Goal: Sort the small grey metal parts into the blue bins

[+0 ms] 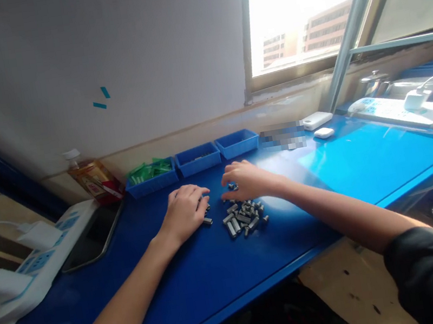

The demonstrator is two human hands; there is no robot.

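On the blue table lies a loose pile of metal hex standoffs and screws. My left hand rests palm down to the left of the pile, fingers loosely bent and apart. A few metal pieces show beside and under its fingers. Over the back edge of the pile, my right hand arches with its thumb and fingers apart, and some small screws show beneath it. The palms are hidden, but no piece is seen gripped in either hand.
Along the wall stand blue bins: one with green pieces, one with small dark parts, and another blue bin. At left are a bottle, a phone and a power strip. White cases sit back right.
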